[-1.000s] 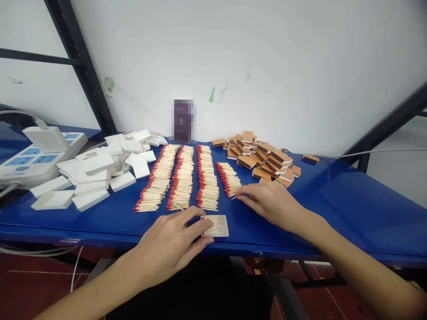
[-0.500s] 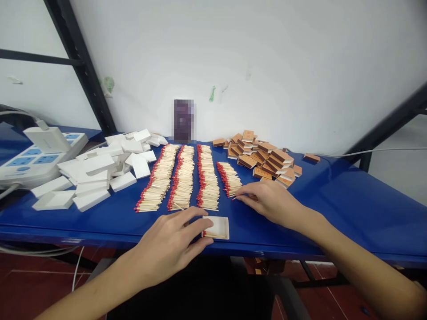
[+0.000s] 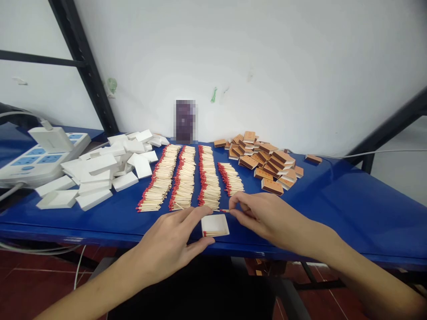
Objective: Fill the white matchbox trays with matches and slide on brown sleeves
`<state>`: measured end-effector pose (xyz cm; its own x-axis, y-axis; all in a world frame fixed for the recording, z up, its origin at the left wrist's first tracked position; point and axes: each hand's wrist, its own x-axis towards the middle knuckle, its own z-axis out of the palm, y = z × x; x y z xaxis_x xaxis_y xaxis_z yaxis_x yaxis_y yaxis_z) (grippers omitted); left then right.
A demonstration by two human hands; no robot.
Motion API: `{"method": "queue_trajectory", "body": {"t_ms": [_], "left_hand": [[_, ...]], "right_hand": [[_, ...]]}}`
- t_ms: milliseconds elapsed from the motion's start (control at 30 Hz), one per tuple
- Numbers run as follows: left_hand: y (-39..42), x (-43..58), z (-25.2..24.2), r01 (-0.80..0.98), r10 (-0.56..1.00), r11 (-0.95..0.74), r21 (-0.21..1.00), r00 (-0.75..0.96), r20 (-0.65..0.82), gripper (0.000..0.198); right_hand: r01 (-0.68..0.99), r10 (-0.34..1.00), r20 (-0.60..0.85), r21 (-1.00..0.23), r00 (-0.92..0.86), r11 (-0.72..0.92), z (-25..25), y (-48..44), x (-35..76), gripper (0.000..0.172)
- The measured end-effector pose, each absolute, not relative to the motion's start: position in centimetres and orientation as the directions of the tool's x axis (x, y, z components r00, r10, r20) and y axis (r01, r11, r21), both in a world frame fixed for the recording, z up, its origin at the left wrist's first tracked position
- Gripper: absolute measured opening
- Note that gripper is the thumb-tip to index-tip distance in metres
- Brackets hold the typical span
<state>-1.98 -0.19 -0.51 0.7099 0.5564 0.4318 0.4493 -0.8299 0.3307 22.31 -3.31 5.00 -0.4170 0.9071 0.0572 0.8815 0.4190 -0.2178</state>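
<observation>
- White matchbox tray (image 3: 217, 221), open side up on the blue tabletop (image 3: 350, 209) — and a few matches (image 3: 216, 233) lie along its near wall, red heads to the left.
- Left hand (image 3: 168, 238) at the tray's left end: thumb at the near edge, fingertips at the far edge, the tray gripped between them.
- Right hand (image 3: 263, 215) by the tray's far right corner — thumb and forefinger pinch a single match (image 3: 225, 210), its red head pointing left, just past the tray's far edge.
- Beyond the tray, four rows of red-headed matches (image 3: 209, 178), the rightmost row the shortest!
- Well left of the tray, a jumbled heap of white inner trays (image 3: 100, 164), then a power strip (image 3: 36, 162) carrying a white adapter (image 3: 51, 139).
- Beyond the tray and to its right, piled orange-brown matchbox sleeves (image 3: 267, 162).
</observation>
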Motion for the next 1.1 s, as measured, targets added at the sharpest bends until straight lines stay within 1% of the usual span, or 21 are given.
{"method": "queue_trajectory", "body": {"t_ms": [67,133,200,267,333,400,500,633,833,967,1100], "left_hand": [[-0.2,-2.0,-0.5,0.455,0.562,-0.826,0.333,0.708,0.428,0.041],[-0.1,-2.0,-0.5,0.445,0.558,-0.828,0.340,0.706,0.435,0.040],[-0.1,-2.0,-0.5,0.430,0.549,-0.834,0.346,0.708,0.445,0.036],[-0.1,-2.0,-0.5,0.422,0.547,-0.834,0.355,0.714,0.437,0.030],[-0.1,-2.0,-0.5,0.415,0.544,-0.835,0.363,0.727,0.420,0.023],[-0.1,-2.0,-0.4,0.404,0.534,-0.840,0.363,0.738,0.413,0.019],[-0.1,-1.9,-0.3,0.385,0.515,-0.850,0.358,0.750,0.416,0.015],[-0.1,-1.9,-0.1,0.392,0.508,-0.856,0.338,0.759,0.406,0.016],[-0.1,-1.9,-0.2,0.390,0.496,-0.865,0.315,0.761,0.419,0.016],[-0.1,-1.9,-0.4,0.386,0.494,-0.867,0.316,0.756,0.429,0.016],[0.0,-1.9,-0.4,0.384,0.495,-0.865,0.323,0.755,0.430,0.015]], "right_hand": [[0.860,0.886,0.049,-0.222,-0.460,0.459,5.2,-3.8,21.0,0.014],[0.847,0.866,0.017,-0.200,-0.499,0.492,5.2,-4.0,19.8,0.014],[0.842,0.856,-0.013,-0.188,-0.517,0.506,5.0,-4.1,18.9,0.013],[0.834,0.849,-0.020,-0.204,-0.528,0.513,4.9,-4.0,18.7,0.015],[0.833,0.856,0.027,-0.216,-0.516,0.509,4.8,-3.8,19.1,0.017],[0.856,0.879,0.106,-0.201,-0.465,0.477,5.0,-3.6,20.1,0.015],[0.909,0.909,0.191,-0.129,-0.370,0.397,5.4,-3.1,22.1,0.016],[0.950,0.928,0.220,-0.020,-0.300,0.312,5.2,-1.7,24.6,0.018],[0.952,0.940,0.165,-0.019,-0.298,0.305,3.8,-0.3,25.5,0.020],[0.952,0.943,0.131,0.008,-0.305,0.307,3.6,-0.1,25.5,0.023],[0.955,0.952,0.103,-0.039,-0.287,0.293,3.8,0.0,25.6,0.023]]}}
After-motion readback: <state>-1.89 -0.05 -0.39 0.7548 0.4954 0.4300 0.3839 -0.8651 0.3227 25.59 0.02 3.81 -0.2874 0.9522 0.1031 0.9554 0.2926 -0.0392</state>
